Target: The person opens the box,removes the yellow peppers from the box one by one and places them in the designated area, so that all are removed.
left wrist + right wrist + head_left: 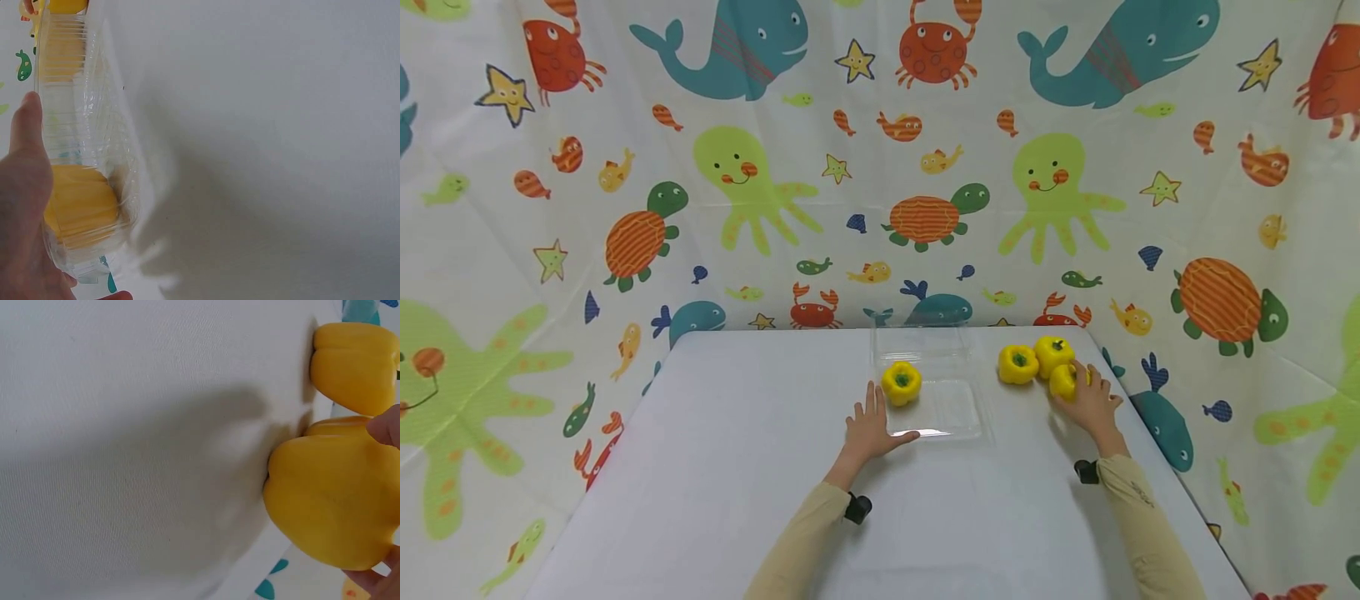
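A clear plastic clamshell box [942, 408] lies with its lid [921, 343] folded back behind it. One yellow bell pepper [901, 382] sits in the box's left part. Spread out at the near left corner of the box, my left hand [868, 432] rests against its rim, fingers straight; the box wall [62, 125] runs beside the thumb in the left wrist view. Over on the right, my right hand [1092, 406] grips the nearest of three yellow bell peppers, its thumb and fingers on either side of that pepper [331, 494].
Two more yellow bell peppers, one on the left [1018, 365] and one behind [1054, 355], stand close to the gripped one. The white table [760, 450] ends at the right just beyond my right hand. A curtain [850, 125] printed with sea animals hangs behind.
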{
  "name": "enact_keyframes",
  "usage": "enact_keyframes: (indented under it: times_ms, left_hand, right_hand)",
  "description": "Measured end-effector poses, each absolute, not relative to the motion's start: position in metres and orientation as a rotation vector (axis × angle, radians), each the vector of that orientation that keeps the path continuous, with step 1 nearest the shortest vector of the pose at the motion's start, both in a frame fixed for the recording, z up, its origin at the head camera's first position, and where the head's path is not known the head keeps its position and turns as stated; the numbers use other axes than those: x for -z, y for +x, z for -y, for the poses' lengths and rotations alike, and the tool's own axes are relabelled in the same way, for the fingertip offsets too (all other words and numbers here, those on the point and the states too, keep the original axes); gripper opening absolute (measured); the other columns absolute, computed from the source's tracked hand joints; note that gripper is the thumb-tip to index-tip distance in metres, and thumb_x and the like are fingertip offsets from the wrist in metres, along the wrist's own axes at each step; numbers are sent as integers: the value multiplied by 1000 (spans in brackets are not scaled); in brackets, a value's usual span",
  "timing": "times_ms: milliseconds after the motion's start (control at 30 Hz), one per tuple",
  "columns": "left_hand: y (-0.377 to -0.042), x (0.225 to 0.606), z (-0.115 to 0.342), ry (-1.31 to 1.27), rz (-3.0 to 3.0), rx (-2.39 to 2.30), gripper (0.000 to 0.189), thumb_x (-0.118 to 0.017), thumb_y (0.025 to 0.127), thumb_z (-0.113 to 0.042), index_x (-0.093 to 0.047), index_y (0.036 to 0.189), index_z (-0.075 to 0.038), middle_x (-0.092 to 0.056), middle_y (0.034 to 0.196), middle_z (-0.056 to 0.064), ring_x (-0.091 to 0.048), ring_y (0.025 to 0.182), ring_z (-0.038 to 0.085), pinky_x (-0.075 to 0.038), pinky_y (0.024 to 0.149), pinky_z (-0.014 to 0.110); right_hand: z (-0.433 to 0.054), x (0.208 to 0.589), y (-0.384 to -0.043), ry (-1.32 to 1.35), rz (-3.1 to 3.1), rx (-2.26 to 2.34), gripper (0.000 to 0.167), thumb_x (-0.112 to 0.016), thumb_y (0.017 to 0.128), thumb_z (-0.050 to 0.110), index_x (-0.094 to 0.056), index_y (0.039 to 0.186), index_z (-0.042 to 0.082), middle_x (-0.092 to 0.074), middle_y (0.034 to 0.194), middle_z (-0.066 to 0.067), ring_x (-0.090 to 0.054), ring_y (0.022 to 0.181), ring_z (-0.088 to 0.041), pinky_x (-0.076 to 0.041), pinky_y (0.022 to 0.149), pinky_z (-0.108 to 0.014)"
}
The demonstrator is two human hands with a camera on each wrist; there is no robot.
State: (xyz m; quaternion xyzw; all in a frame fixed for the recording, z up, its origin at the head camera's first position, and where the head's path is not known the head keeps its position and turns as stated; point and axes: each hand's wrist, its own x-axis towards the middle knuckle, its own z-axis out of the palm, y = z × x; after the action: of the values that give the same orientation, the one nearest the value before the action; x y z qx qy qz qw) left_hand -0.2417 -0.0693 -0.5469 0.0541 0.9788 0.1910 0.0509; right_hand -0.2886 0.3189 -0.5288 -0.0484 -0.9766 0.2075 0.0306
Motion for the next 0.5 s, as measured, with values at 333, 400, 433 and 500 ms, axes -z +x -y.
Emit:
enact_keyframes:
  times_ms: [333, 400, 433, 500]
  left_hand:
    - [-241, 546, 68, 161, -2979, -567, 112, -53, 67, -72, -11, 142, -1, -2, 151, 14, -32, 123, 47, -31, 94, 61]
    - [-241, 545, 68, 161, -2982, -552, 112, -52, 67, -73, -11, 142, -1, -2, 151, 14, -32, 123, 46, -32, 94, 61]
    - [-241, 545, 69, 159, -2982, -547, 112, -52, 67, -73, -11, 143, -1, -2, 151, 14, -32, 123, 46, -32, 94, 61]
    - [-241, 546, 69, 157, -2985, -541, 112, -52, 67, -73, -10, 143, -1, -2, 151, 14, -32, 124, 46, -32, 93, 61]
  right_hand:
    - [-321, 523, -287, -139, 3004, -655, 75, -59, 81, 32, -18, 136, 1, -14, 136, -36, -15, 118, -56, -7, 85, -78]
    - [-320, 523, -285, -129, 2987, -657, 74, -59, 82, 32, -20, 136, 0, -14, 137, -35, -15, 118, -56, -8, 85, -77]
    - [-320, 523, -285, -124, 2976, -659, 74, -59, 82, 33, -21, 136, 0, -14, 137, -35, -16, 118, -55, -8, 85, -76]
    - [-319, 522, -282, -109, 2944, -670, 73, -59, 82, 34, -22, 135, 0, -15, 137, -34, -16, 118, -54, -7, 86, -75]
